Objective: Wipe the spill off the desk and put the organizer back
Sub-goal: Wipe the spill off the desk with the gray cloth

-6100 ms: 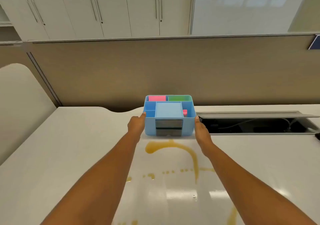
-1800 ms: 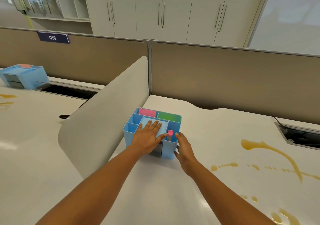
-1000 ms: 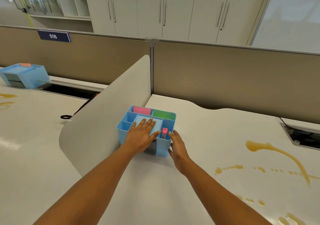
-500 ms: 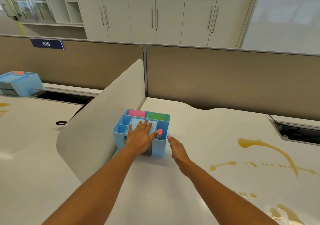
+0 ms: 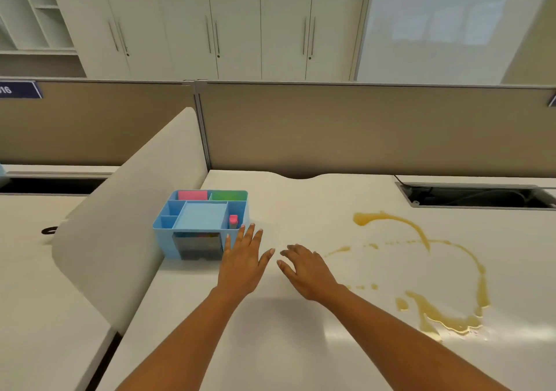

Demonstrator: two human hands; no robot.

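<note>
Both hands are now lifting off the blue organizer (image 5: 201, 225), left hand (image 5: 242, 262) and right hand (image 5: 307, 270) spread wide, holding nothing. Amber spill (image 5: 421, 273) is lying on the white desk (image 5: 301, 345), cabinets (image 5: 210, 23) standing behind.

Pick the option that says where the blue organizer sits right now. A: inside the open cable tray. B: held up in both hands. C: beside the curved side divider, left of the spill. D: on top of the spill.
C: the blue organizer stands on the desk next to the curved side divider, with the spill off to its right and both hands empty.

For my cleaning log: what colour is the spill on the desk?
Amber-brown; the spill shows best in the head view, on the white desk.
</note>
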